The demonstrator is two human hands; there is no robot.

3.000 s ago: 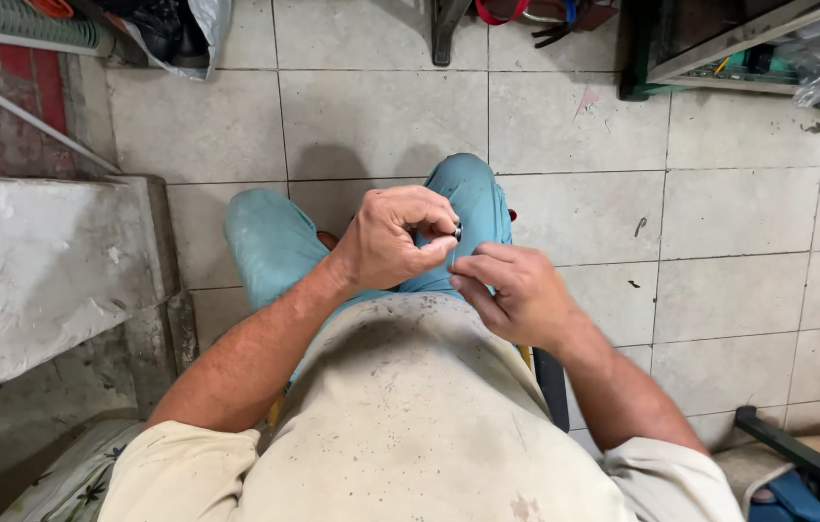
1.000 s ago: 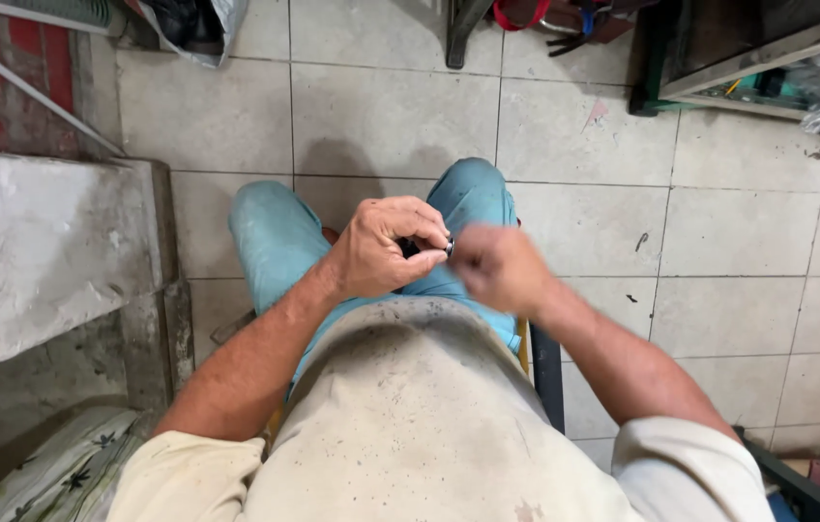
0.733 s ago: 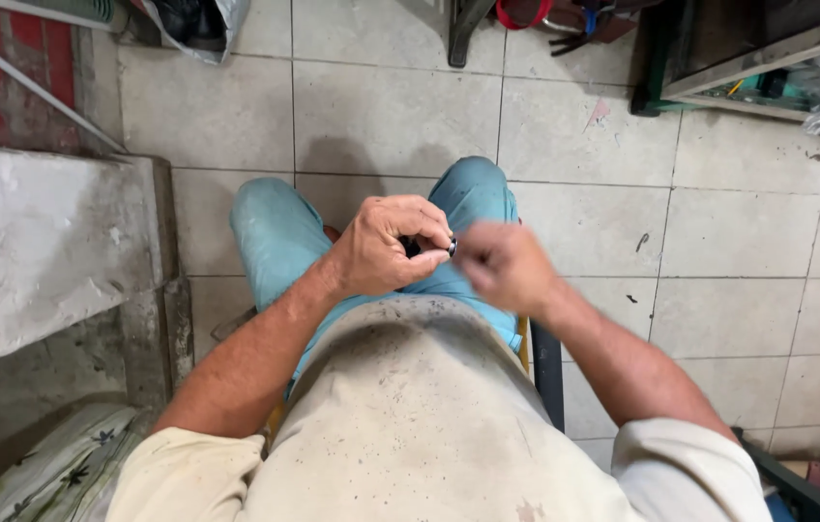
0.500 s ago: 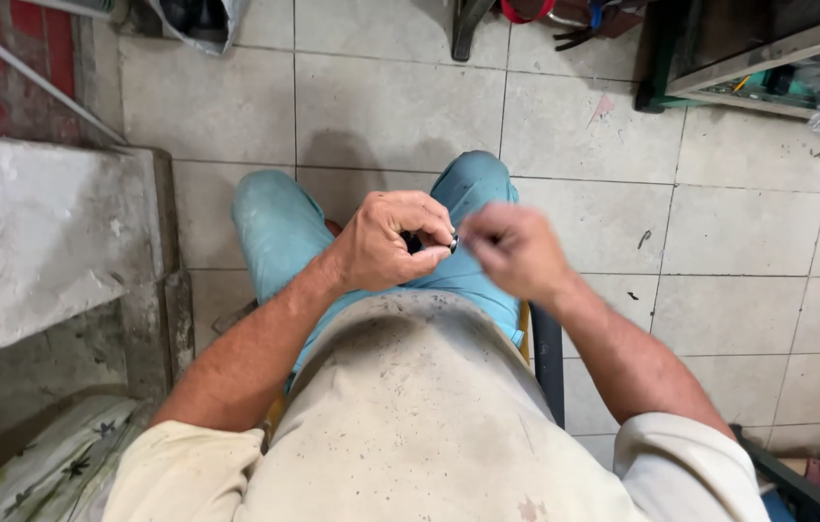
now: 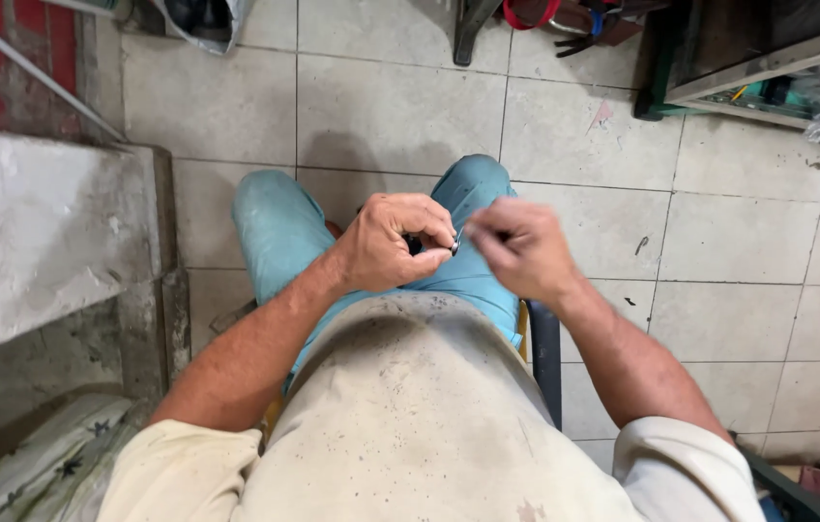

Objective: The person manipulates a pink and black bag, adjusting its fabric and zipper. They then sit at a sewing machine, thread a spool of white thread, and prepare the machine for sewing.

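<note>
I sit on a chair and look down at my lap, with blue shorts (image 5: 279,222) over my knees. My left hand (image 5: 395,242) is curled around a small dark part (image 5: 417,243), mostly hidden inside the fingers, with a little metal tip showing at its right. My right hand (image 5: 521,251) is blurred and sits just right of that tip, fingers pinched towards it. What the right fingers hold, if anything, I cannot make out.
A grey concrete block (image 5: 38,242) stands close on my left. The floor is pale tile (image 5: 739,232). A green metal rack (image 5: 768,68) with clutter is at the far right, tools and a red strap (image 5: 526,14) at the top. The chair's dark frame (image 5: 543,358) shows by my right hip.
The hands have stayed together over my lap. My right hand has shifted slightly right and is now blurred with motion at the part's tip.
</note>
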